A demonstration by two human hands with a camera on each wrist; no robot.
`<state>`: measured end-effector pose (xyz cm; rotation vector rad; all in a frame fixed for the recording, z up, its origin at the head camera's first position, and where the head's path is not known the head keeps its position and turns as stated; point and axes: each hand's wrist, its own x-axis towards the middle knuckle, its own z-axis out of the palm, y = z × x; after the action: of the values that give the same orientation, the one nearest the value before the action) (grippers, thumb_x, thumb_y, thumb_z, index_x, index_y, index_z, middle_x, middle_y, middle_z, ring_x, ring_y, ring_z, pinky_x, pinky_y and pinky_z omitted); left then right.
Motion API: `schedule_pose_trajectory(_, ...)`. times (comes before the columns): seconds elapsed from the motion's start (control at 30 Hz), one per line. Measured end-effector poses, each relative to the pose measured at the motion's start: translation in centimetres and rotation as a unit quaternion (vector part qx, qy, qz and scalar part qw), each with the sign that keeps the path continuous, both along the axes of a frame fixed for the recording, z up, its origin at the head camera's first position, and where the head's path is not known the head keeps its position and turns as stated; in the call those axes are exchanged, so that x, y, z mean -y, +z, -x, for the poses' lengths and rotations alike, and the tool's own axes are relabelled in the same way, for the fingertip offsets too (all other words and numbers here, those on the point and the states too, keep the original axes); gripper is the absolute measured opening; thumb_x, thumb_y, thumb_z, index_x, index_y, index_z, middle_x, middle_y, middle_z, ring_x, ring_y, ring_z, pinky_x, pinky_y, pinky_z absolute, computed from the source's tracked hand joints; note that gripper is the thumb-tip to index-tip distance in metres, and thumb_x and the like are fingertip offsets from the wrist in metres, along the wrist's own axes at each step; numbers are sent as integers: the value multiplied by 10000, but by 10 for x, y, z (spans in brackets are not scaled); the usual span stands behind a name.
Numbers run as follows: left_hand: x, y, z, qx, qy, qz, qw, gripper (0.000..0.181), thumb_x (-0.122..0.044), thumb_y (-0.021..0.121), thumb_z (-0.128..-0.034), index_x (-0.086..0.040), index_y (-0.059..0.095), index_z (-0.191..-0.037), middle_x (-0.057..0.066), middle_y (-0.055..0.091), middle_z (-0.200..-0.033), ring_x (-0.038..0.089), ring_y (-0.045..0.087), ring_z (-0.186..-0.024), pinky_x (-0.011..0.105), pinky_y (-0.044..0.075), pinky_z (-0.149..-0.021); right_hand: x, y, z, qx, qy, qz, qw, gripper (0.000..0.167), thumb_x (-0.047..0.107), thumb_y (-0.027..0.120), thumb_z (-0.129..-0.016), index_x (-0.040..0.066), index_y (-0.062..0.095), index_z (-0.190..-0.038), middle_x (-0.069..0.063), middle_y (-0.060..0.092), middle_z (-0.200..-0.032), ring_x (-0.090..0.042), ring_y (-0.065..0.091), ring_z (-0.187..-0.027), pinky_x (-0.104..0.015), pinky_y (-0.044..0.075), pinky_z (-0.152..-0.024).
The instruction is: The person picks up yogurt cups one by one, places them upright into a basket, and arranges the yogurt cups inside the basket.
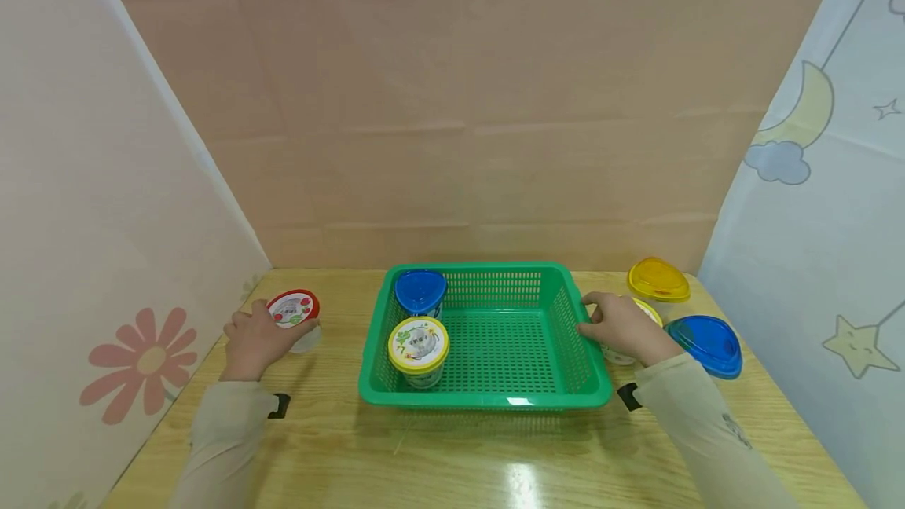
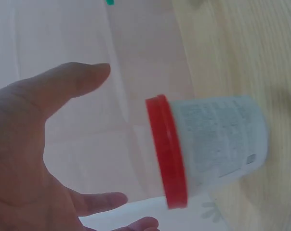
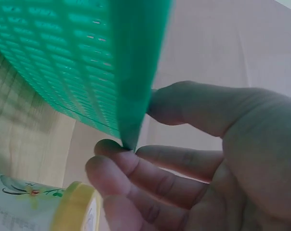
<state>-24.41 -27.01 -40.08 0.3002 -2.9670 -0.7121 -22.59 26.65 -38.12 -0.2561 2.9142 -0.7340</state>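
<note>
Red-lidded tub (image 1: 295, 309) stands upright on the tabletop (image 1: 438, 458), its long axis vertical, at nine o'clock from the green basket (image 1: 452, 400). It lies toward two o'clock from the left hand (image 1: 259, 338), the nearer of the hands, whose thumb and fingers spread wide; contact is unclear. The right hand (image 1: 624, 324) pinches the basket's rim at three o'clock.
</note>
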Motion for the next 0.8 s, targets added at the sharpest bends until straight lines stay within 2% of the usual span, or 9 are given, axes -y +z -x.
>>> schedule_pose_trajectory(0.23,4,-7,3,271,75,-211,9994,1140,-620,711,-812,187,191,-1427,453,321,-1210,589,252,-1167,668,375,-860,-2,-8,-2,-266,27,-38,9996,547,212,689,-931,-122,521,-1330,-118,665,-937,-206,613,-788,-437,548,-736)
schedule_pose_trajectory(0.57,10,-17,9,514,85,-403,9978,1144,-650,695,-813,174,181,-1417,428,342,-1222,572,288,-1135,665,378,-869,-3,-15,-7,-642,35,-45,9979,508,218,690,-932,-110,560,-1297,-116,676,-930,-184,596,-748,-386,532,-677)
schedule_pose_trajectory(0.8,14,-23,14,473,112,-566,9972,1182,-661,697,-806,156,141,-1455,444,328,-1250,567,300,-1118,633,422,-815,-2,-19,-9,-805,32,15,9968,497,213,677,-940,-113,563,-1297,-109,683,-923,-162,594,-728,-376,527,-665)
